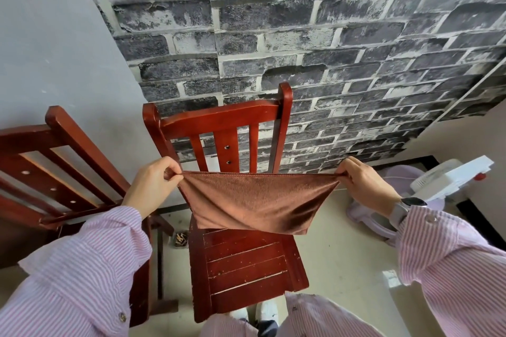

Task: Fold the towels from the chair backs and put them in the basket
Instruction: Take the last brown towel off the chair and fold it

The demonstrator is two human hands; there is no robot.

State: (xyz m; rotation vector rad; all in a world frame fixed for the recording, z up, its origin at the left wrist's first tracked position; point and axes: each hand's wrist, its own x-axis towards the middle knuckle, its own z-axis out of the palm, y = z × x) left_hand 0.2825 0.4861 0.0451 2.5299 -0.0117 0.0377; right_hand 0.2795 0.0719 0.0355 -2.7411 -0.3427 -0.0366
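A brown towel [254, 202] hangs stretched between my two hands above the seat of a red wooden chair [246, 262]. My left hand [153, 183] pinches its top left corner, and my right hand [364, 183] pinches the top right corner. The top edge is pulled taut and level in front of the chair back [221, 117]; the lower part sags down to the seat's rear edge. The chair back itself is bare. No basket is in view.
A second red wooden chair [54, 172] stands to the left, its back bare. A dark brick-pattern wall [301, 35] rises behind. At the right on the floor are a lilac plastic stool [367, 216] and a white fan [449, 178].
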